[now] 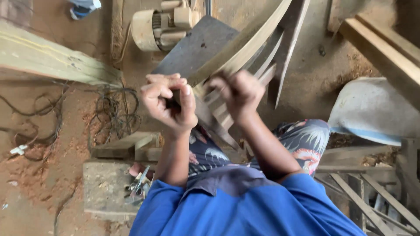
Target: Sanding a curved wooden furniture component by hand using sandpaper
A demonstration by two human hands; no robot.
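In the head view we look down at two bare hands that work close together on a wooden chair frame (245, 48), which is tilted and rests against the person's lap. Our left hand (168, 102) is closed into a fist with the thumb up; it seems to pinch something small and dark between the fingers, but we cannot tell what it is. Our right hand (238, 94) is blurred. Its fingers look curled around the thin slats (216, 109) of the frame, perhaps to keep the piece steady, though the blur does not let us be sure how firmly it grips. The curved top rail of the frame runs up and to the right, away from the hands, so the part under work stays near the body — a comfortable place for both hands.

Below the hands we see a blue shirt (236, 209) and patterned shorts (306, 140).

The floor (43, 175) is bare earth covered with reddish sawdust. Black wires (116, 109) lie in a loose tangle on the left. A pale electric motor (159, 24) stands at the top, just beside the frame. A flat stone block (103, 188) sits near the left knee with some metal tools (140, 188) on it. On the right there is a white sack (372, 109) — and wooden planks (385, 48) behind it.
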